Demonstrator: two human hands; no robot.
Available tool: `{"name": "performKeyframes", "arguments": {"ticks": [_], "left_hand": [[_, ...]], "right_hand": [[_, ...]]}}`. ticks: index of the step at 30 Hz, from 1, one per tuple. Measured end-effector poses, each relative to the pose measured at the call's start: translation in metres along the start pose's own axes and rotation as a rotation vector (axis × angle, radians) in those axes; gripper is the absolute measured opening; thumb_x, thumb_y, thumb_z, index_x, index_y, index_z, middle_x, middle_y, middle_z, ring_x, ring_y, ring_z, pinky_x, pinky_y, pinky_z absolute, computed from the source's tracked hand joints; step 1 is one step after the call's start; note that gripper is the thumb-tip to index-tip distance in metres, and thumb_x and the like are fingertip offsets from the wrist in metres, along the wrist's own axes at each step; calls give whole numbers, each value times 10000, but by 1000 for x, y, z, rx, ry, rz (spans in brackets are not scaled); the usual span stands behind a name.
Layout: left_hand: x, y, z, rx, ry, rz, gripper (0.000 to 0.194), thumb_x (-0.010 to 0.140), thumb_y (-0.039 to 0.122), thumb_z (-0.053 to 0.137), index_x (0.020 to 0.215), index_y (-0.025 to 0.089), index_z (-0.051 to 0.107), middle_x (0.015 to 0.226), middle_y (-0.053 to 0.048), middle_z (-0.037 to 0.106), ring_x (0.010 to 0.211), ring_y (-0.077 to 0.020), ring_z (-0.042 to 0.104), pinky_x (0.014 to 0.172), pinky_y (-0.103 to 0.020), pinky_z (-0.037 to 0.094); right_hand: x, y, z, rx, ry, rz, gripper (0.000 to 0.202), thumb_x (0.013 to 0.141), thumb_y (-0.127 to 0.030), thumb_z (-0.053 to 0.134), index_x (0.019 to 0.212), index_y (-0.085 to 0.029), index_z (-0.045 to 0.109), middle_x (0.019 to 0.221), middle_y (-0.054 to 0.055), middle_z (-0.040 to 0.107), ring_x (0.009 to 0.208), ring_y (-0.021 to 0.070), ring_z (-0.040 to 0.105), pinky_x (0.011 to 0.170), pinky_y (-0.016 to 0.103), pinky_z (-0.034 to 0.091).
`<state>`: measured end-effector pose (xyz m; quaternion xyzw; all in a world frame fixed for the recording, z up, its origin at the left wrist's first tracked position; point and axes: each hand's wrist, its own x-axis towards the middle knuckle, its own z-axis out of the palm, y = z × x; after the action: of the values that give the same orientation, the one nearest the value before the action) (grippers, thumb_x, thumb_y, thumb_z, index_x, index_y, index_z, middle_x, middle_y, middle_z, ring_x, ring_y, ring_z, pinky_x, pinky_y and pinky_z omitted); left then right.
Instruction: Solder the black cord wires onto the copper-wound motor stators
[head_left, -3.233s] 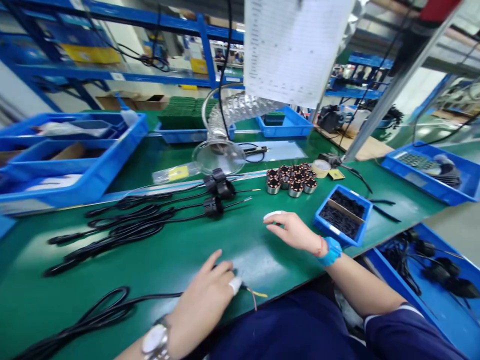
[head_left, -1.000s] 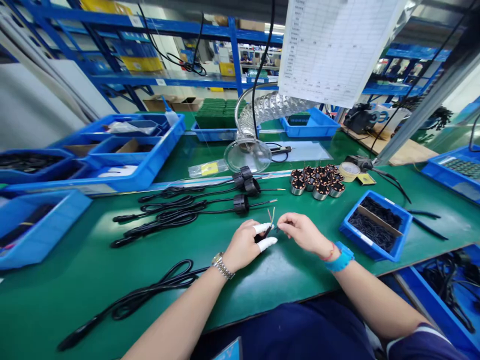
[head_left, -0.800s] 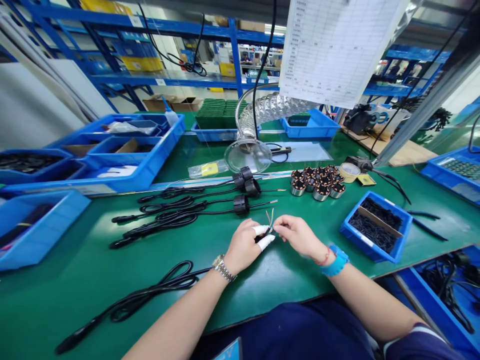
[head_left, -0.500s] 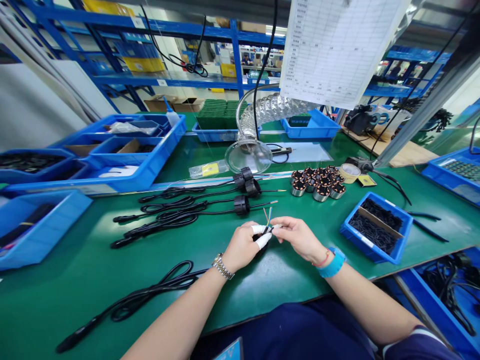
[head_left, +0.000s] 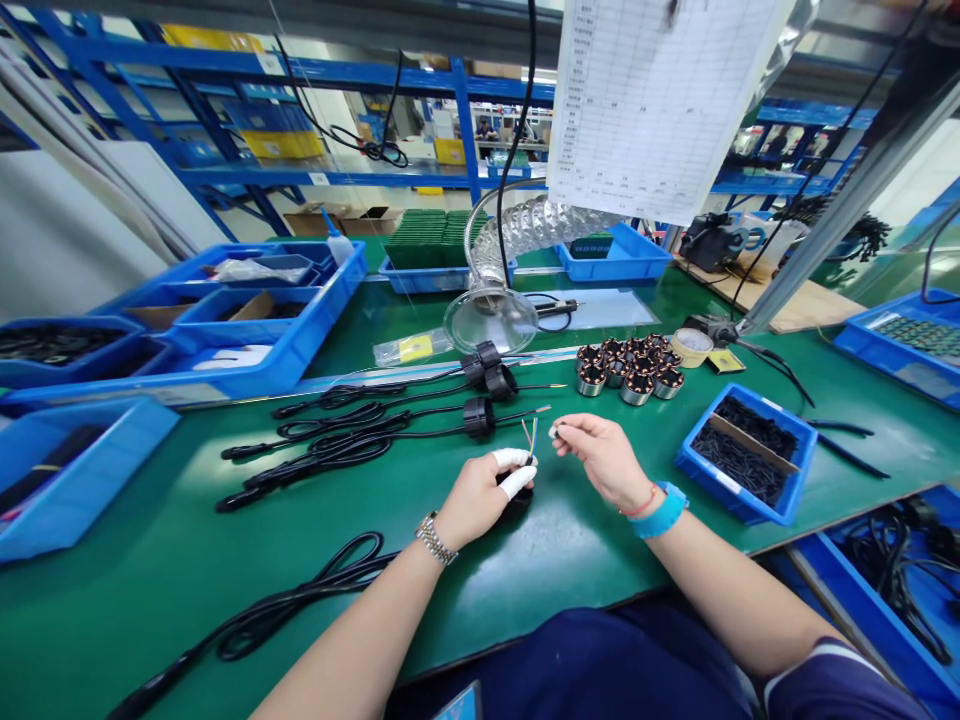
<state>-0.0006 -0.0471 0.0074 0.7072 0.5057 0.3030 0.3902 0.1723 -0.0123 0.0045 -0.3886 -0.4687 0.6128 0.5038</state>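
Note:
My left hand [head_left: 487, 492], with white covers on its thumb and a finger, is closed round a black cable end. Thin coloured wires [head_left: 531, 436] stick up from it, and a black round cap [head_left: 516, 502] shows under the fingers. Just right of the wires, my right hand [head_left: 600, 455] pinches a small piece, white and dark, too small to name; it is apart from the wires. A coiled black cable [head_left: 322, 583] runs along the table to the left wrist. Several more cables with black caps [head_left: 478, 418] lie behind my left hand.
Copper-wound motor cores [head_left: 637, 387] stand behind my right hand. A blue bin [head_left: 793, 500] of small black tubes is at the right. A clear funnel hood [head_left: 491, 320] stands at mid-table; blue trays [head_left: 296, 350] line the left. A paper sheet [head_left: 637, 110] hangs above.
My right hand has moved away from the wires, with a small piece now showing between its fingertips. My left hand keeps its hold. The whole view has shifted slightly.

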Motion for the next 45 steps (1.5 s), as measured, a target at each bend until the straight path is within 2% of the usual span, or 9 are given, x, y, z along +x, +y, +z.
{"name": "performKeyframes", "arguments": {"ticks": [8,31,34,38,42,45], "left_hand": [[-1,-3,-2,63,-36,56,235,811,301,470,833,170,664,796,-39,613,706,-143,574,693,-269,452],[1,-7,0,77,-38,41,227,817,301,472,830,181,665,811,-32,611,720,-142,570,702,-266,434],[1,-9,1,65,-5,9,209,800,301,498,847,186,666,821,-33,625,735,-147,577,724,-277,441],[0,-11,4,27,109,-66,196,734,309,586,851,174,669,880,-48,653,824,-171,590,793,-295,443],[0,-10,5,36,148,-63,184,700,326,620,786,171,671,816,-41,665,772,-174,599,745,-299,460],[0,-9,3,54,165,-53,173,692,331,629,746,169,656,774,-33,663,728,-168,597,702,-292,462]], "right_hand": [[4,-19,2,50,-22,-8,193,648,-265,684,782,-133,641,641,14,631,567,93,561,557,235,437],[2,-19,1,66,-86,52,156,661,-237,669,774,-135,639,653,5,622,581,79,567,551,202,436],[0,-22,-1,14,-118,89,155,662,-247,665,747,-122,635,624,7,612,548,76,549,531,205,426],[-3,-20,1,-88,-155,135,137,656,-247,659,690,-117,630,585,2,600,511,73,524,509,207,411],[-9,-11,10,-214,-178,136,116,630,-218,667,603,-113,625,523,-13,572,471,65,487,488,202,382],[-11,-7,12,-278,-173,120,98,634,-212,660,637,-115,652,525,-13,574,472,69,481,491,209,380]]}}
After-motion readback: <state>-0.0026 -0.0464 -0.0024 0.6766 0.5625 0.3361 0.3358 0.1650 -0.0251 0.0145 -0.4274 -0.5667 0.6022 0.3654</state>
